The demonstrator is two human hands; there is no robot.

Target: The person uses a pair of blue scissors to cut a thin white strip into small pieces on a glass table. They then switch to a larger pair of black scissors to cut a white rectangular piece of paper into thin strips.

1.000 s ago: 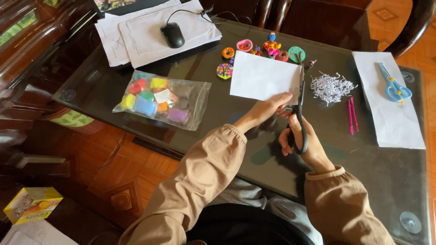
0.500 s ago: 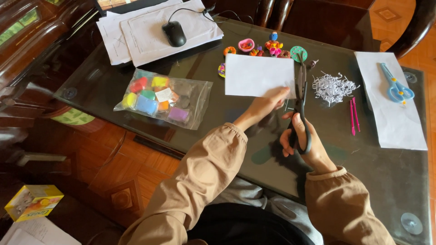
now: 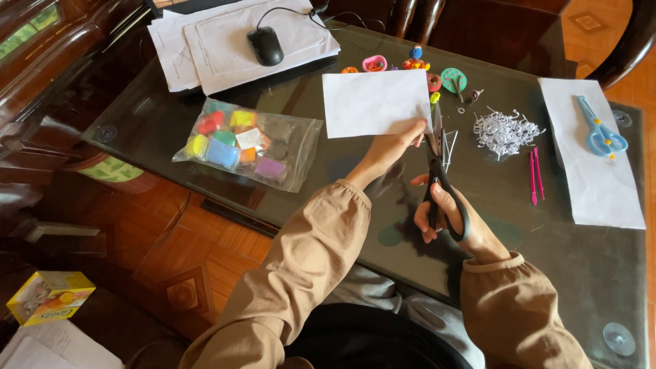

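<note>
My left hand pinches the lower right corner of a white paper sheet, holding it above the dark glass table. My right hand grips black-handled scissors, fingers through the loops. The blades point away from me and meet the sheet's right edge. Thin cut strips hang beside the blades. A pile of white paper shreds lies just right of the scissors.
A clear bag of coloured clay blocks lies at left. Small clay figures sit beyond the sheet. Two pink sticks, a white sheet with blue scissors, a black mouse on papers, a yellow box on the floor.
The paper sheet has shifted away from me and slightly left while the scissors stay at its right edge; a thin strip now hangs by the blades.
</note>
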